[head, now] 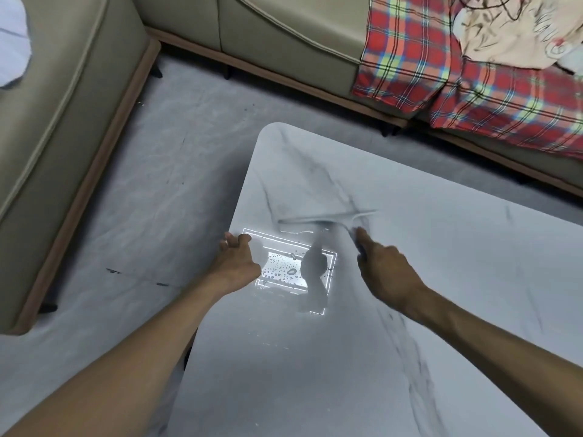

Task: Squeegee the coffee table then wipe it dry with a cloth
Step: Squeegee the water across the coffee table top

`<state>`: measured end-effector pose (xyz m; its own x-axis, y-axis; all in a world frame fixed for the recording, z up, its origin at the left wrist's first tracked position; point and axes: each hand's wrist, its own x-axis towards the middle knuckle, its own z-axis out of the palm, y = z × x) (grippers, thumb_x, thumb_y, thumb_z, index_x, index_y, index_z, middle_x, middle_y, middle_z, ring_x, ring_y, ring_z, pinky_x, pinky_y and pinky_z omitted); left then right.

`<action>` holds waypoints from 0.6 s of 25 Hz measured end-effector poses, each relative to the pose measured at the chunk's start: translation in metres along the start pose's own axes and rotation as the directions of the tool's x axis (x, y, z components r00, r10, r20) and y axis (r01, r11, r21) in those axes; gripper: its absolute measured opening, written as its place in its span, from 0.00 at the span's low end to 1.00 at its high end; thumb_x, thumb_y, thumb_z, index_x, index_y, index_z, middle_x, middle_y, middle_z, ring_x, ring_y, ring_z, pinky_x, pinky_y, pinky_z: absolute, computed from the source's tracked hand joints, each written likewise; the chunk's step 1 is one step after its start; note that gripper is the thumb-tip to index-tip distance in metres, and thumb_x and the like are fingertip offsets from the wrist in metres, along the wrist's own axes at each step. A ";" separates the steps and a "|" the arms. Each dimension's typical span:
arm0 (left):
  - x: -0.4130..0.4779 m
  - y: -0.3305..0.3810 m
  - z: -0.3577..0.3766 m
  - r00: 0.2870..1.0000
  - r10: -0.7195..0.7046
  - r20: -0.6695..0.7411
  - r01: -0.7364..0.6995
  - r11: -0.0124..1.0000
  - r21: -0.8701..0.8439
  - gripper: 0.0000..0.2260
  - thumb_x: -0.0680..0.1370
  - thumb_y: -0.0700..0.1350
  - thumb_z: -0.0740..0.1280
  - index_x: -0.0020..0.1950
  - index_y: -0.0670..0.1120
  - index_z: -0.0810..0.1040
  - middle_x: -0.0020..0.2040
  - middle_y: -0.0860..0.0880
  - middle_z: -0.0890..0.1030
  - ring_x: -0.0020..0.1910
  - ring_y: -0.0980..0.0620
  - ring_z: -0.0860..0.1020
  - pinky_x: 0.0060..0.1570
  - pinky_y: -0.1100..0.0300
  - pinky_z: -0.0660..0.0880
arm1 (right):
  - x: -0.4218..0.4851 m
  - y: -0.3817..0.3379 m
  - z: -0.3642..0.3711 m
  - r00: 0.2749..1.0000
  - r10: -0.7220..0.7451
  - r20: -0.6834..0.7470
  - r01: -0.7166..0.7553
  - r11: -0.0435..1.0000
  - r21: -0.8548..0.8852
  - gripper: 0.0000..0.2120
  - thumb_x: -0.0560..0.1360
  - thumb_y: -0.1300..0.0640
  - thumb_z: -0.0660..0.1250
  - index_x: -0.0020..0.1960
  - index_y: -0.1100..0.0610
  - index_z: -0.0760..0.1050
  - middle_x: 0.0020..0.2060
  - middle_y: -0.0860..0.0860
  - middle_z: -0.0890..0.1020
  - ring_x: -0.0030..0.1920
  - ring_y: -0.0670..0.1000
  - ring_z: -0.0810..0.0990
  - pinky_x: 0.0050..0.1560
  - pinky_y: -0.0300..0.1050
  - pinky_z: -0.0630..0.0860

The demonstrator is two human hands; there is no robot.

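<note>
The left hand point(238, 260) curls over the edge of the marble tabletop point(441, 247), thumb on top. The right hand point(385, 272) grips the handle of the squeegee point(321, 219), whose blurred blade lies on the surface just beyond both hands. Water droplets point(284, 269) bead between the hands, so squeegeeing looks only partway done (drying not begun). No wiping cloth or container shows. Far beyond the hands, a plaid blanket point(441, 58) drapes a sofa point(284, 33).

Beige sofa point(284, 33) runs along the top and left. Red plaid blanket point(473, 74) draped over its right part, cream fabric point(504, 29) on top. Grey floor point(157, 184) has dark scuffs point(138, 277).
</note>
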<state>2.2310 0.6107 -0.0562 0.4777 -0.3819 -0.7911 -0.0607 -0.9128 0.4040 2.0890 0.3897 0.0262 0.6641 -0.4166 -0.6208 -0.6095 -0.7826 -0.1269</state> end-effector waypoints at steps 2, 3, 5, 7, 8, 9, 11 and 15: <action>-0.007 -0.006 -0.002 0.998 0.027 -0.057 -0.031 0.996 -0.079 0.32 0.71 0.38 0.63 0.74 0.47 0.57 0.72 0.43 0.59 0.69 0.43 0.66 0.61 0.53 0.71 | -0.017 -0.001 -0.007 0.999 -0.012 0.032 0.012 1.000 -0.026 0.23 0.81 0.56 0.55 0.75 0.52 0.56 0.53 0.61 0.81 0.49 0.65 0.78 0.43 0.51 0.71; -0.012 -0.011 -0.003 0.995 0.023 -0.094 -0.037 0.988 -0.148 0.30 0.71 0.38 0.63 0.73 0.49 0.59 0.67 0.44 0.67 0.59 0.44 0.74 0.50 0.55 0.74 | -0.014 -0.006 -0.015 1.000 -0.023 -0.009 0.023 0.999 -0.026 0.22 0.81 0.55 0.55 0.74 0.52 0.58 0.54 0.62 0.81 0.50 0.66 0.78 0.45 0.52 0.72; -0.022 -0.025 -0.004 0.987 -0.015 -0.163 -0.030 0.962 -0.273 0.27 0.72 0.38 0.63 0.69 0.51 0.62 0.52 0.46 0.75 0.42 0.46 0.77 0.37 0.57 0.73 | 0.012 -0.023 -0.032 0.987 -0.056 -0.152 0.056 0.998 -0.008 0.20 0.81 0.56 0.55 0.71 0.54 0.59 0.54 0.65 0.80 0.51 0.69 0.77 0.46 0.53 0.71; -0.030 -0.040 -0.003 0.982 -0.034 -0.184 -0.025 0.951 -0.308 0.23 0.73 0.39 0.63 0.67 0.51 0.64 0.48 0.48 0.77 0.42 0.46 0.78 0.41 0.53 0.76 | 0.056 -0.052 -0.048 0.973 -0.037 -0.226 0.047 0.998 0.043 0.18 0.81 0.56 0.55 0.69 0.58 0.61 0.54 0.66 0.79 0.52 0.70 0.76 0.47 0.54 0.71; -0.034 -0.047 -0.002 0.981 -0.037 -0.189 -0.024 0.950 -0.311 0.22 0.74 0.39 0.63 0.66 0.51 0.65 0.48 0.49 0.77 0.43 0.46 0.78 0.44 0.52 0.77 | 0.079 -0.067 -0.053 0.973 0.004 -0.231 0.019 0.995 0.095 0.17 0.81 0.55 0.55 0.68 0.59 0.62 0.54 0.66 0.79 0.52 0.69 0.76 0.47 0.55 0.71; -0.038 -0.051 -0.001 0.980 -0.039 -0.198 -0.025 0.949 -0.313 0.20 0.74 0.39 0.63 0.64 0.51 0.65 0.48 0.50 0.78 0.44 0.46 0.79 0.46 0.52 0.77 | 0.096 -0.082 -0.055 0.974 0.038 -0.225 -0.005 0.989 0.146 0.16 0.81 0.54 0.54 0.67 0.58 0.63 0.55 0.65 0.78 0.52 0.68 0.76 0.46 0.56 0.73; -0.044 -0.058 0.000 0.978 -0.031 -0.206 -0.038 0.947 -0.320 0.19 0.74 0.40 0.63 0.63 0.52 0.65 0.50 0.49 0.79 0.46 0.46 0.79 0.48 0.52 0.77 | 0.112 -0.104 -0.046 0.977 0.061 -0.205 -0.022 0.982 0.187 0.17 0.81 0.52 0.52 0.68 0.57 0.63 0.55 0.63 0.78 0.52 0.67 0.76 0.45 0.56 0.75; -0.044 -0.063 0.006 0.986 -0.027 -0.167 -0.034 0.936 -0.351 0.22 0.73 0.41 0.63 0.65 0.52 0.65 0.54 0.48 0.80 0.48 0.45 0.80 0.51 0.49 0.78 | 0.066 -0.092 0.001 0.973 -0.115 -0.202 0.120 0.993 0.012 0.19 0.82 0.52 0.51 0.72 0.50 0.59 0.51 0.62 0.80 0.48 0.65 0.77 0.40 0.50 0.67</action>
<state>2.2083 0.6839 -0.0496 0.6184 -0.3280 -0.7141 0.2346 -0.7903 0.5661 2.1889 0.4346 -0.0036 0.8033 -0.4087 -0.4333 -0.5307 -0.8213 -0.2093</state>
